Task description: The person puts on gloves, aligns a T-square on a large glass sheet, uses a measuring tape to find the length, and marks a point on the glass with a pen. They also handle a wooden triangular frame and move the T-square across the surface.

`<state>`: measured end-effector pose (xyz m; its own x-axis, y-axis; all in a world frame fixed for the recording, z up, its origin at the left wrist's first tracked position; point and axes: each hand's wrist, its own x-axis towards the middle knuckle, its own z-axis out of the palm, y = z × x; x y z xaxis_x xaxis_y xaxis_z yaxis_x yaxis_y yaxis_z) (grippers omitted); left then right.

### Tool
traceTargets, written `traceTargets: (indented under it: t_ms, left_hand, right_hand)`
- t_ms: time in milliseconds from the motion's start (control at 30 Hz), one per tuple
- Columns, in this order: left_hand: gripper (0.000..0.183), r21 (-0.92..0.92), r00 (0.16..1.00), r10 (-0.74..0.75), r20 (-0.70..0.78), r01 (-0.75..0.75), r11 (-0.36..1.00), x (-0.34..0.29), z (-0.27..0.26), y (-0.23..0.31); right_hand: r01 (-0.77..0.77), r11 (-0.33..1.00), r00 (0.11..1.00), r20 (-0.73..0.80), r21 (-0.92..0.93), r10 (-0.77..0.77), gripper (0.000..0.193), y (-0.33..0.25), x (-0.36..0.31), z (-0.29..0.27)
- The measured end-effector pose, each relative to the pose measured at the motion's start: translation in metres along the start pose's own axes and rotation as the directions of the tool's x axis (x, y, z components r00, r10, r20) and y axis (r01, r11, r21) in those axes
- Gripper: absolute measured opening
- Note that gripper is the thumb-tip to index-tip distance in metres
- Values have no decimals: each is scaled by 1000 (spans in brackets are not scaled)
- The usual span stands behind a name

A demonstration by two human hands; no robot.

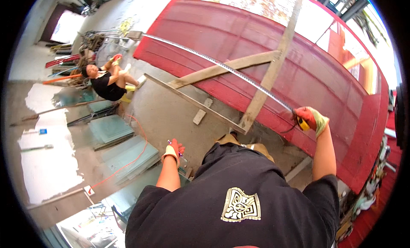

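Note:
My right hand (315, 119), in a red and cream work glove, is closed around a yellow and black tape measure (303, 123). From it the drawn-out metal blade (215, 61) runs to the upper left, over a red ribbed metal panel (188, 32) and across a wooden frame of boards (265, 83). The blade's far end lies by the panel's left corner. My left hand (172, 149), gloved alike, is low on the left, closed on a slim pen-like stick (182, 156) whose ends poke out on both sides.
A person (109, 83) in dark clothes and gloves sits low at the left. Glass sheets (128, 156) are stacked near the left wall, with an orange cord (139, 156) across them. A short wood block (203, 111) lies on the floor. Scrap (92, 43) is piled behind the person.

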<state>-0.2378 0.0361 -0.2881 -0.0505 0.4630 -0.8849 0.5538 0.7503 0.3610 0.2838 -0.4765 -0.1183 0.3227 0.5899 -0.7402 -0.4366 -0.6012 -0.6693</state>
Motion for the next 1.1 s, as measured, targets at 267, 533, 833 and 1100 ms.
traceTargets:
  t_ms: [267,533,833,1100]
  left_hand:
    - [58,-285,967,204,-155,-242,927,-16,-25,53]
    - [47,-412,798,591,117,-503,760,-145,0,170]
    - [53,-482,545,602,583,-365,797,-258,160,201]
    - [56,-325,411,456,789,-350,879,-275,281,194]
  right_hand:
    - [102,963,991,58,248,-120,47,13,-12,45]
    - [394,838,909,-295,378,-294,48,59,-8,42]
    - [-90,990,458,-887,-104,-52,54,130,44,-4]
    - [-418,636,178,-745,-648,-642,50,103,10,7]
